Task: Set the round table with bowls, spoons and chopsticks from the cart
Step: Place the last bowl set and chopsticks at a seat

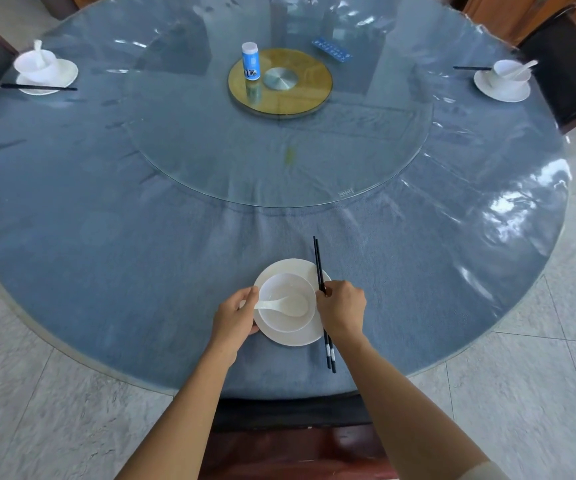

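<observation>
Near side of the glass turntable (210, 150), at the edge of the round table (106, 271): a white near plate (291, 339) carrying a white near bowl (279, 285). Inside that bowl lies a white near spoon (283, 304), scoop to the right, handle poking over the left rim. Left hand (234, 317) grips the plate's left rim, fingers curled under, thumb up by the spoon handle. Right hand (343, 308), fingers curled, pinches a pair of black near chopsticks (318, 261) around mid-length. The sticks cross the plate's right rim, tips aimed at the turntable.

Left of the turntable: left bowl (50, 65) on left plate (68, 72), left spoon (38, 51) standing in the bowl, left chopsticks (37, 87) laid across the plate.

Right of the turntable: right bowl (503, 69) on right plate (501, 93), right spoon (522, 68) leaning in it, right chopsticks (472, 68) on the turntable side.

Centre of the turntable: gold disc (310, 88), with a blue-and-white bottle (250, 61) upright on it. A blue card (332, 50) lies just beside the disc.
</observation>
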A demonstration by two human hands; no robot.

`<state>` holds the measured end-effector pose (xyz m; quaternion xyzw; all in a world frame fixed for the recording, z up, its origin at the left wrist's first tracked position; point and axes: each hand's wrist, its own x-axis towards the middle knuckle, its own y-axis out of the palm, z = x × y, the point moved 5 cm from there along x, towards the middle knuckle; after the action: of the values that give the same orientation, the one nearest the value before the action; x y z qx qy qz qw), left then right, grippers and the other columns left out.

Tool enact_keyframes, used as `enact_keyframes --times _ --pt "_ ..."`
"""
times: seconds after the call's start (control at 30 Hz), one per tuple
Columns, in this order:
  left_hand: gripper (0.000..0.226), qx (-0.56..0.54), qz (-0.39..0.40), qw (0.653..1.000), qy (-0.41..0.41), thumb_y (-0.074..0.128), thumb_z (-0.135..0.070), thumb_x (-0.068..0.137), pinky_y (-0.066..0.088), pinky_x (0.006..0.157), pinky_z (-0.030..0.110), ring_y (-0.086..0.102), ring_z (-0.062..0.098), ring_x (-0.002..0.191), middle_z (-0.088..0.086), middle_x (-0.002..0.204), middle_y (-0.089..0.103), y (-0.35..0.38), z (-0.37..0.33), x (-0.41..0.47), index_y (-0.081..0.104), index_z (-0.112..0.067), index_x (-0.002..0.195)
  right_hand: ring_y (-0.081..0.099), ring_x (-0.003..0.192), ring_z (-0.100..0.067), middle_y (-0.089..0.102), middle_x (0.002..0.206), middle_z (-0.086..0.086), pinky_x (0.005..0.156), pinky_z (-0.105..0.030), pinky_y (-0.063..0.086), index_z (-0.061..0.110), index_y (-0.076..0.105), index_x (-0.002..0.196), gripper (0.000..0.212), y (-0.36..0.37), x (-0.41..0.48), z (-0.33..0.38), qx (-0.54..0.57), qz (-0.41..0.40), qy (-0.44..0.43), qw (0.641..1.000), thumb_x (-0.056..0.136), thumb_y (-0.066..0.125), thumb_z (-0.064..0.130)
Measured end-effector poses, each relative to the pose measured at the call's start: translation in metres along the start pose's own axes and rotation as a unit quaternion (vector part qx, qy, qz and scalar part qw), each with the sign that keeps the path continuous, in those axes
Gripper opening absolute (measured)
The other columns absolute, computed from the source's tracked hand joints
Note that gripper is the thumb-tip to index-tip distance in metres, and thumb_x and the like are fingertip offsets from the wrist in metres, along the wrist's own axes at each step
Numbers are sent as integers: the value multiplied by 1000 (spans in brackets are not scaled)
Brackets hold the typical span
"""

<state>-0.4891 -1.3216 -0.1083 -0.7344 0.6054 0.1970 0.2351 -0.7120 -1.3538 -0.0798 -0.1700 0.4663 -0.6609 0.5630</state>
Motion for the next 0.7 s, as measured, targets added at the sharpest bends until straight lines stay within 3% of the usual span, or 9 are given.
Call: enact_keyframes --times 0.27,0.4,0.57,0.7 --pt "17 7 4 1000 1 58 -43 101 66 77 38 71 14 100 -6 112 72 0 -4 -1 72 -36 106 30 58 -27 37 53 -5 55 -29 27 10 43 58 30 3 -1 0 16 -3 3 1000 82 59 2" --pt "17 10 5 1000 1 59 -43 100 66 77 38 71 13 101 -7 113 71 -1 -5 -2 72 -35 106 26 55 -24 29 49 0 49 -30 19 15 32 53 41 3 -2 0 18 -3 -6 1000 81 58 1" --pt "11 4 8 1000 4 60 -40 100 63 66 27 71 11 98 -8 111 71 0 -8 -4 71 -39 98 20 50 -18 25 47 4 47 -28 15 20 27 51 46 2 -4 2 27 -3 -8 1000 79 58 -1" --pt "11 3 11 1000 2 60 -40 100 62 64 26 71 12 97 -7 111 70 0 -11 -5 70 -38 97 24 48 -17 28 46 5 46 -26 18 20 30 50 46 3 -4 2 26 0 -6 1000 80 59 0"
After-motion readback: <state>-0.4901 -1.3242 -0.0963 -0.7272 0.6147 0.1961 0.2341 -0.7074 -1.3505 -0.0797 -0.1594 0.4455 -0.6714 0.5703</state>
